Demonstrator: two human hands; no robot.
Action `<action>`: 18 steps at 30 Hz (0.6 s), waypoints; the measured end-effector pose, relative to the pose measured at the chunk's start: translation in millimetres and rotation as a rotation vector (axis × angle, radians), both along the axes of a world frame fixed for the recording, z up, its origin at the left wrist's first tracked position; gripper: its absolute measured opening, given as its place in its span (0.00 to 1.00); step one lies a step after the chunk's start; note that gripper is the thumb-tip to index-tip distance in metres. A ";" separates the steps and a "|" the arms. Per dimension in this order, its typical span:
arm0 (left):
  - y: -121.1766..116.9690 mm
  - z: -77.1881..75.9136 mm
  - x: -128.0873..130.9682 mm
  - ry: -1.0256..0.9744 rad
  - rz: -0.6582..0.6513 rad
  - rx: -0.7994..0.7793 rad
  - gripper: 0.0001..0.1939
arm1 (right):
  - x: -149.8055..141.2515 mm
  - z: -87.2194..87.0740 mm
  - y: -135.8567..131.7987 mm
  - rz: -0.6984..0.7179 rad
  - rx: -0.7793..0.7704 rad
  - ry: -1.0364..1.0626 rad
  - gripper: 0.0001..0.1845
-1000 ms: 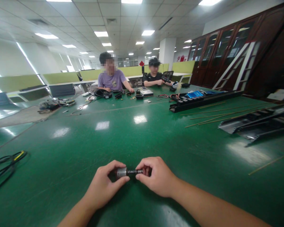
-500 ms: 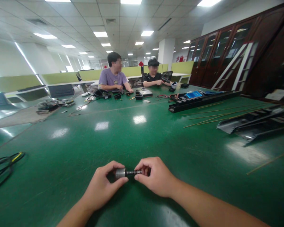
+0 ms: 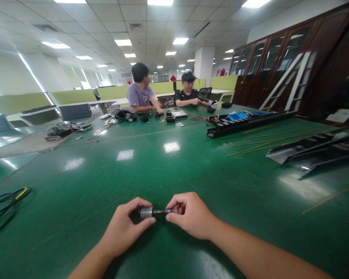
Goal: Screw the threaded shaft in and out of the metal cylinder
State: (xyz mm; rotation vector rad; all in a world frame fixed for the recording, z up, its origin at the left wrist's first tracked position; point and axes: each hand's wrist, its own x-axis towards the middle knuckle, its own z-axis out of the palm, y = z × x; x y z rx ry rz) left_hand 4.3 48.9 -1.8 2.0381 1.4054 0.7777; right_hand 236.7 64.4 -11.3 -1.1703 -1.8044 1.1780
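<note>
A short grey metal cylinder (image 3: 146,212) lies sideways between the thumb and fingers of my left hand (image 3: 128,224), low in the middle of the head view. From its right end comes a thin dark stepped rod (image 3: 159,212), in line with the cylinder. My right hand (image 3: 192,217) pinches the far end of this rod with thumb and fingertips, which partly hide the tip. Both hands are just above the green tabletop (image 3: 151,174). Whether rod and cylinder are one piece I cannot tell.
Black cables (image 3: 8,207) lie at the left. Metal channels (image 3: 322,153) and thin brass-coloured rods (image 3: 258,147) are at the right. Across the table sit two people; one holds a dark power drill (image 3: 203,98). A black cable coil (image 3: 125,115) and small black parts are near them.
My left hand and the cylinder have shifted slightly left, and a little more of the dark rod shows. My right hand is almost still. The person in purple has leaned to the right.
</note>
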 end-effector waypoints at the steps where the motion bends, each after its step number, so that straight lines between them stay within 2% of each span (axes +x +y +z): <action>1: 0.0 0.3 -0.2 -0.001 0.003 -0.001 0.12 | 0.1 0.0 0.1 -0.005 0.008 -0.007 0.05; 18: 1.5 -1.6 -2.8 -0.034 0.020 -0.036 0.12 | 0.9 1.1 0.9 -0.021 0.002 0.035 0.05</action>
